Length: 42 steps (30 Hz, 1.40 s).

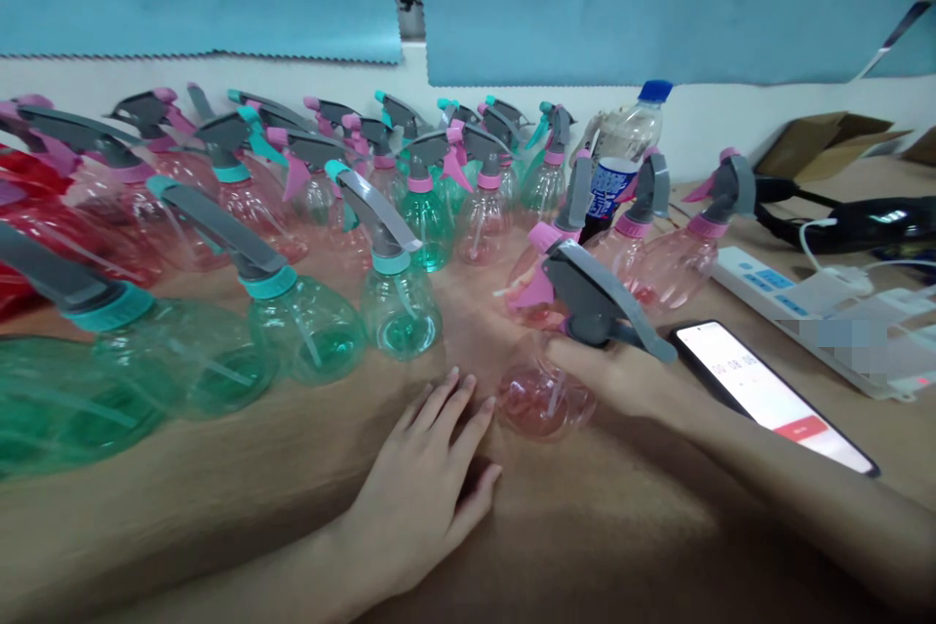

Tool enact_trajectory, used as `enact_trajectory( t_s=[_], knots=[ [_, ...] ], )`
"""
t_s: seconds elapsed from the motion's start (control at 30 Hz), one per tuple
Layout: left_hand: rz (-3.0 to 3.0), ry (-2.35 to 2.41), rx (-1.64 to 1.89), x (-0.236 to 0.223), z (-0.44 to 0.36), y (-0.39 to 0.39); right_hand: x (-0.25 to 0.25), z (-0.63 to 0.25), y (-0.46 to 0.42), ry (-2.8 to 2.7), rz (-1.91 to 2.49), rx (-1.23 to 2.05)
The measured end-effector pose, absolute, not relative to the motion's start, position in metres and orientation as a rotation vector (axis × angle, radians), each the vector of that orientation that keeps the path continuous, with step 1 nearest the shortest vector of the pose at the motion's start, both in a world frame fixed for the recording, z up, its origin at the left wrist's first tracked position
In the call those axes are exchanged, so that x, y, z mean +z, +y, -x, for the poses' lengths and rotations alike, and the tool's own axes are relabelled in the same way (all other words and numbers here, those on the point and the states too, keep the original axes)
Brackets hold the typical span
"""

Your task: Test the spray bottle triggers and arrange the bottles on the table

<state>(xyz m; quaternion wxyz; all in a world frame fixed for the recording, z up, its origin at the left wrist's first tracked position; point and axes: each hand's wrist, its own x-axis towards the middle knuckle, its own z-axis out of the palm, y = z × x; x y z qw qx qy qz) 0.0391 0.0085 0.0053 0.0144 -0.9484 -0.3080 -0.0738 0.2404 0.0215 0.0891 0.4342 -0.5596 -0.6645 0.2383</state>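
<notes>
My right hand (621, 375) is closed around the neck of a pink clear spray bottle (545, 400) with a grey trigger head and pink nozzle, which stands on the brown table (278, 487). My left hand (431, 478) lies flat on the table with fingers stretched out, its fingertips just beside the bottle's base; it holds nothing.
Several green and pink spray bottles (399, 297) crowd the table's left and back. A water bottle with a blue cap (625, 141) stands behind. A phone with a lit screen (767, 395) lies right of my right hand, with a white power strip (790, 297) and cables beyond.
</notes>
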Motion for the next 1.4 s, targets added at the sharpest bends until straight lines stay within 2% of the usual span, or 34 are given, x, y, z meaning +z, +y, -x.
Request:
enact_trajectory(
  t_s=[0.77, 1.4],
  knots=[
    [2.961, -0.964, -0.235, 0.007, -0.038, 0.009, 0.066, -0.248, 0.025, -1.565, 1.442, 0.622],
    [2.964, -0.975, -0.232, 0.006, -0.038, 0.008, 0.086, -0.241, 0.024, -1.607, 1.332, 0.682]
  ],
)
